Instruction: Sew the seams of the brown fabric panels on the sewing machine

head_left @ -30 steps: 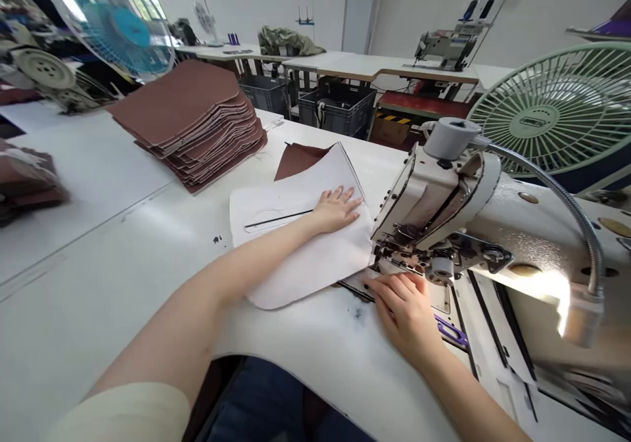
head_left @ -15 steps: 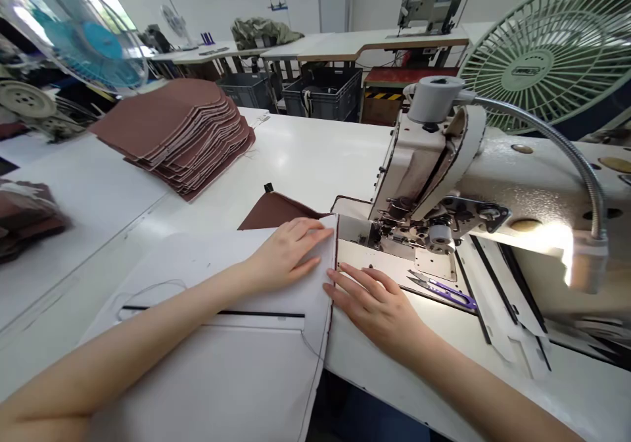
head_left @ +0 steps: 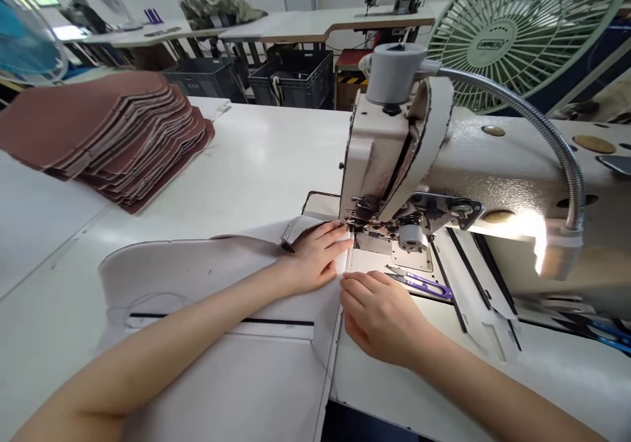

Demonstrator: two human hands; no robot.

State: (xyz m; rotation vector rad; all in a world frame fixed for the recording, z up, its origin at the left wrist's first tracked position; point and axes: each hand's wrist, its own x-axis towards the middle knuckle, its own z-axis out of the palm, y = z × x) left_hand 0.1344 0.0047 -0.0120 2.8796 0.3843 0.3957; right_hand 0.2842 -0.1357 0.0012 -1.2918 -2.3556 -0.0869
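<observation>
A large white-backed fabric panel (head_left: 236, 383) with a narrow black strip set in it lies on the table, its right edge running up to the sewing machine (head_left: 379, 139). My left hand (head_left: 318, 258) rests on the panel with fingers stretched out, their tips close to the presser foot. Below it, my right hand (head_left: 382, 314) has its fingers curled and pinched on the panel's edge. A folded part of the panel with a small black tab sits just left of my left hand. Purple-handled thread snips (head_left: 424, 284) lie beyond my right hand. The needle itself is too small to make out.
A stack of brown fabric pieces (head_left: 98, 120) sits at the left. White strips with black edging (head_left: 476, 284) lie right of the machine, near blue-handled scissors (head_left: 606, 330). A green fan (head_left: 497, 41) and grey crates (head_left: 300, 83) stand behind.
The panel's edge has gone up under the machine head, and its upper part has folded over. My left hand is nearer the presser foot. My right fingers, stretched before, have curled in.
</observation>
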